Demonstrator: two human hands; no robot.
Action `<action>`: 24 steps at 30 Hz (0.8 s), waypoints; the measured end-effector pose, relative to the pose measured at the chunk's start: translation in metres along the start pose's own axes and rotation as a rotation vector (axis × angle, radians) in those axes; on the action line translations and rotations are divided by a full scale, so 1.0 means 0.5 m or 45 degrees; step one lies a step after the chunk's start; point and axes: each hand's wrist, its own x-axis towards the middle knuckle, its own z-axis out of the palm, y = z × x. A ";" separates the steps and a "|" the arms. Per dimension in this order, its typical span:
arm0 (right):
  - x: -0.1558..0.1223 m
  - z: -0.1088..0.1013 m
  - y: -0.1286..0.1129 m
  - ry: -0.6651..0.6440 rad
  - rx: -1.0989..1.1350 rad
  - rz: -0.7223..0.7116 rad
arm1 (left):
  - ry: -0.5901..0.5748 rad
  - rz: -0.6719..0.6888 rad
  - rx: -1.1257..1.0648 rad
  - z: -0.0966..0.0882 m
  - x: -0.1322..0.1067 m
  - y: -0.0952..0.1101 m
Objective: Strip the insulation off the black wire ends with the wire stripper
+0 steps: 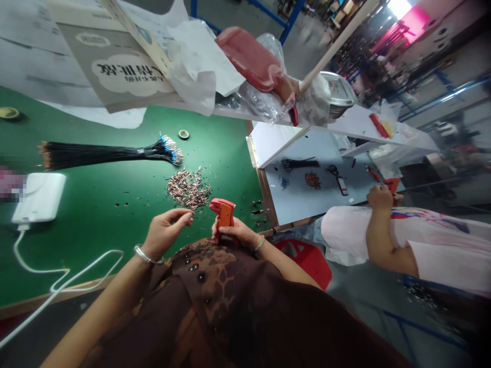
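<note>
Low in the middle of the frame, the person's two hands work close together at the edge of a green counter (115,235). The right hand (233,231) is closed around the grip of a red crimping tool (224,214), holding it upright with its head raised, probably so that the tool's mouth stays easy to see. The left hand (165,236) is drawn into a narrow pinch, its fingertips (190,217) close to the tool; whether they hold anything is too small to tell.

Just above the hands lies a loose heap of copper terminals (188,189), apparently left there to be within short reach. Farther up, a long bundle of black wires (107,156) lies with its blue-tipped ends (171,151) pointing toward the heap, and a roll of tape (183,134) sits just beside them. At the left, a white power bank (38,198) trails a white cable (65,273) over the counter's edge. At the right, a co-worker's hand (379,197) grips a similar red tool (392,185) beside a pale counter (303,197).
</note>
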 end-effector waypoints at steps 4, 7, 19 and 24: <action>0.001 -0.001 0.000 0.073 0.096 0.124 | 0.000 0.044 0.038 -0.002 0.004 -0.005; -0.001 -0.003 -0.017 0.039 0.132 0.141 | -0.002 0.061 0.043 0.002 0.008 -0.007; -0.001 0.004 -0.054 -0.202 0.133 0.196 | -0.039 0.167 0.079 -0.012 0.016 0.014; 0.008 0.000 -0.056 -0.243 0.070 0.182 | -0.015 0.208 0.112 -0.020 0.020 0.016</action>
